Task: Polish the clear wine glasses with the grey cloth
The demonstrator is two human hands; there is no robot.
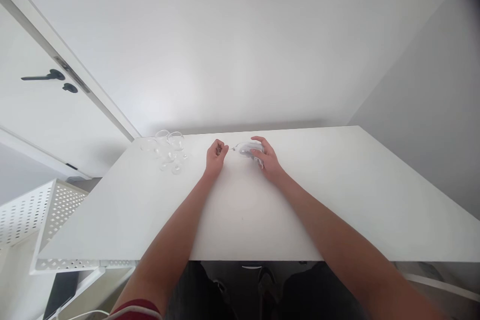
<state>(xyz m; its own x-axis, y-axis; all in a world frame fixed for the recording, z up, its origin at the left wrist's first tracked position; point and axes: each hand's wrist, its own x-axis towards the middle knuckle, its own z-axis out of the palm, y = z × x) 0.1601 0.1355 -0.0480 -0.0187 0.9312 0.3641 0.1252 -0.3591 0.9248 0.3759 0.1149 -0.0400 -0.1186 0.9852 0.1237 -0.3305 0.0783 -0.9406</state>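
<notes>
A clear wine glass [243, 148] lies on its side between my hands, over the white table [247, 210]. My right hand [269, 159] is curled around its bowl near the rim, with the thumb and fingers on the glass. At the other end, my left hand [215, 158] is closed on the stem and foot, which the fingers mostly hide. I cannot tell whether the glass touches the tabletop. To the left of my left hand stand several more clear stemmed glasses [176, 141], grouped close together.
A pale wall [240, 60] runs along the table's far edge. On the left is a white door with a black handle [52, 75]. A white perforated metal basket [62, 210] sits by the table's left edge. My legs are below the near edge.
</notes>
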